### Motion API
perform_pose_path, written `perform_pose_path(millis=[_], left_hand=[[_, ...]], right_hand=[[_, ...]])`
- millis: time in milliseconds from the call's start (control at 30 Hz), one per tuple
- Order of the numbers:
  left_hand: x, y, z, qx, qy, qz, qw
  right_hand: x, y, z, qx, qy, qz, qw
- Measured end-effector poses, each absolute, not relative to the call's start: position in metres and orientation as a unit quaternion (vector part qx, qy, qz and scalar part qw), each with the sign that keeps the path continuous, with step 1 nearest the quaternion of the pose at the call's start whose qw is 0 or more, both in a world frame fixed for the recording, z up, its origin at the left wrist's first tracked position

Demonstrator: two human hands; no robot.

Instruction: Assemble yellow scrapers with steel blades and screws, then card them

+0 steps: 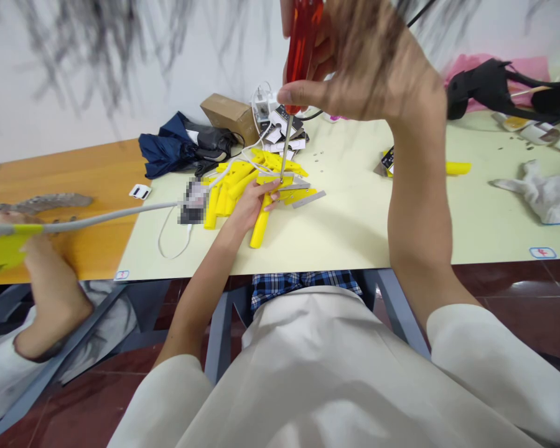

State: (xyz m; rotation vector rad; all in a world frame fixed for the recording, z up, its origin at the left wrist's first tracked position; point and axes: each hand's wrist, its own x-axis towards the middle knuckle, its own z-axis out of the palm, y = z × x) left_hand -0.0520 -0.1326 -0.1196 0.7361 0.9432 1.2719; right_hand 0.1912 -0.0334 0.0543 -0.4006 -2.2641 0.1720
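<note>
High in the head view, my right hand [336,87] is closed around the red handle of a screwdriver [301,53]. Its shaft slants down, and the tip meets the head of a yellow scraper [260,229]. My left hand [254,202] grips that scraper near its head on the table, with the handle pointing toward me. Beside and behind it lies a pile of yellow scraper handles [238,180]. Several flat metal blades [309,199] lie just right of my left hand.
Behind the pile are a dark blue umbrella [163,146], a cardboard box [231,115] and a white plug adapter [262,102]. A white cable [172,249] loops at left. A crumpled white glove [548,193] lies at right. At far left a co-worker's hand [9,218] holds something grey.
</note>
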Motion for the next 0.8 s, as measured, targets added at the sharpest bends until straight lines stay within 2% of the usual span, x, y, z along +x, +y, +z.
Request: perform_pose_path(millis=[200,367,800], left_hand=[[-0.051,-0.132,-0.121,0.339,0.407,0.559,0.638],[-0.051,-0.133,-0.119,0.343,0.418,0.558,0.63],[-0.055,-0.131,-0.126,0.36,0.406,0.554,0.631]], right_hand=[[0.192,-0.022,0.047,-0.184,-0.896,0.057,0.399],[0.189,-0.029,0.05,-0.164,-0.892,0.113,0.406],[0.187,-0.034,0.057,-0.203,-0.891,0.097,0.394]])
